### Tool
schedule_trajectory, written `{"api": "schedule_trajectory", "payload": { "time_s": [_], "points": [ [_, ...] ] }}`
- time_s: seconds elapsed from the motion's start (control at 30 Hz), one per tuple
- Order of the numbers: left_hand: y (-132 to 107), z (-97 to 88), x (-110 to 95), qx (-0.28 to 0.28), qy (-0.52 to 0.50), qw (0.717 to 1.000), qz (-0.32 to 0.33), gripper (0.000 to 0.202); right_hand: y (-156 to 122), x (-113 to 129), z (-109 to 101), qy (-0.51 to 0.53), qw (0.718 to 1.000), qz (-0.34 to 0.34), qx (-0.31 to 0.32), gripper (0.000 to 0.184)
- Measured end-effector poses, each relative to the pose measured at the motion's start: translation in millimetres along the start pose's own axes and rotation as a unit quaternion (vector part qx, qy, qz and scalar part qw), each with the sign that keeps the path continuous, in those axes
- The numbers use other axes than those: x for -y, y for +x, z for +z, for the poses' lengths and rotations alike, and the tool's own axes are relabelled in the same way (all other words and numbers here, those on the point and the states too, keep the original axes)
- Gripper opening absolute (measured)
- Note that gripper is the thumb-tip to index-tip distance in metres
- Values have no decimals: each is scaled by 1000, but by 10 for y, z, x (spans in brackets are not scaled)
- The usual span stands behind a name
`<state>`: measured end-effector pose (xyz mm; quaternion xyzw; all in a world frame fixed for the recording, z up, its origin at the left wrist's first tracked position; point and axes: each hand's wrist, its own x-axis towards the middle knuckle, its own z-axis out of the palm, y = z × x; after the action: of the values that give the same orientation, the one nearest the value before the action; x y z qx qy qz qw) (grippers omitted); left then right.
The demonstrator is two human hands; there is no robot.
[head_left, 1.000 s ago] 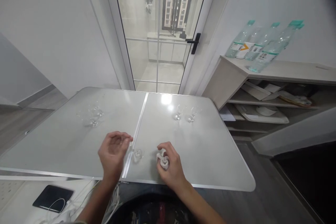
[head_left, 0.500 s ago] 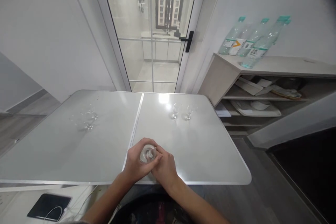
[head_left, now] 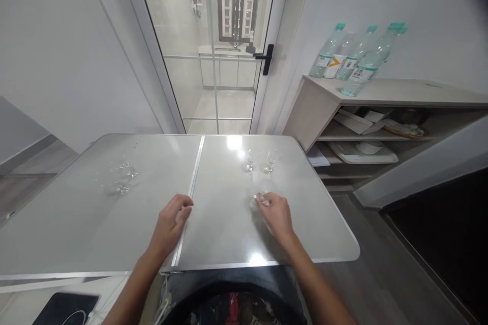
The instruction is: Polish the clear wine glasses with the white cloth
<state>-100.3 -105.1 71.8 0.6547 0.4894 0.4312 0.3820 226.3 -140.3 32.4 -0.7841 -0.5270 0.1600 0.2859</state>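
Observation:
My right hand (head_left: 276,213) pinches a clear stemmed glass (head_left: 254,204) over the right half of the white table (head_left: 221,233). The glass is blurred, so I cannot tell whether it touches the tabletop. Just beyond it stand two similar clear glasses, one on the left (head_left: 249,165) and one on the right (head_left: 269,166). My left hand (head_left: 170,221) is by the table's middle seam, fingers curved with a gap to the thumb and nothing between them. On the table's left half are several more clear glasses (head_left: 122,189), faint against the surface.
A wooden shelf unit (head_left: 404,92) at the right carries several green-capped plastic bottles (head_left: 360,73). Behind the table is a glass door (head_left: 232,104) with a black handle (head_left: 268,58). A dark tablet-like device (head_left: 64,307) with a cable lies at the lower left.
My hands, together around the glass before, have parted. The right one has carried the glass forward and right; the left has let go and moved left. The view has shifted slightly.

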Motion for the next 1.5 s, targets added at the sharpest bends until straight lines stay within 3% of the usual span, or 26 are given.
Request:
{"api": "schedule_trajectory", "payload": {
  "time_s": [0.13, 0.27, 0.47, 0.73, 1.17, 1.3, 1.5],
  "points": [
    [-36, -265, 753, -18, 208, 978, 10, 29, 339, -342, -218, -63, 995, 70, -29, 31],
    [-84, -346, 1098, -27, 300, 953, 47, 27, 505, -418, -269, -69, 992, 98, -27, 35],
    [-72, -316, 1133, -11, 349, 935, 67, 27, 581, -440, -205, -59, 992, 105, -40, 37],
    [-83, -303, 1159, -19, 360, 930, 69, 25, 613, -545, -134, -61, 990, 120, -45, 36],
    [-75, -296, 1139, -18, 371, 926, 62, 26, 585, -505, -88, -56, 989, 135, -33, 38],
    [-77, -306, 1145, -14, 374, 925, 61, 27, 566, -490, -122, -64, 987, 143, -22, 37],
    [-74, -319, 1178, -17, 363, 929, 71, 29, 272, -491, -300, -111, 990, 81, -18, 40]
  ]
}}
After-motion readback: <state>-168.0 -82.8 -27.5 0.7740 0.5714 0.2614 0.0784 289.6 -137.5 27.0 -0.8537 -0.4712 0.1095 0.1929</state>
